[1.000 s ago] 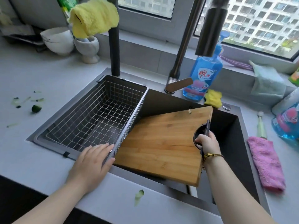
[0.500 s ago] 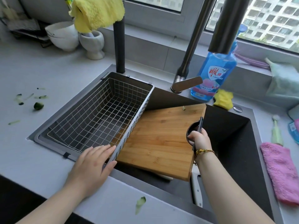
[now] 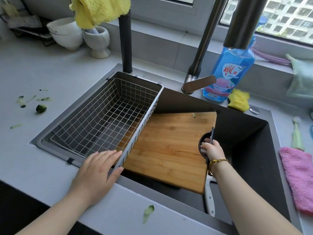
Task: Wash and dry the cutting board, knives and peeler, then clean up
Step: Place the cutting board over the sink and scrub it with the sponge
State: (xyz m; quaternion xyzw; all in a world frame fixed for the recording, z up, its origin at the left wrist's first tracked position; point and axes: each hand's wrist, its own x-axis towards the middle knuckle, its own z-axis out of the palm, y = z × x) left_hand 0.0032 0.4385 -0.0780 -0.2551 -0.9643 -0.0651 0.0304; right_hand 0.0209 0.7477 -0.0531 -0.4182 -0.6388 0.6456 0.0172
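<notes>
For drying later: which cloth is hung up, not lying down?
The large yellow cloth draped on the black post; the pink cloth, green cloth and small yellow cloth rest on surfaces.

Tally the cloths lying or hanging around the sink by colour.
Yellow cloths: 2
Pink cloth: 1
Pale green cloth: 1
Total: 4

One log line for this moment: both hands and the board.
left hand: flat on corner of grey wire basket | right hand: grips rectangular bamboo cutting board at its cutout | board: tilted over black sink
</notes>
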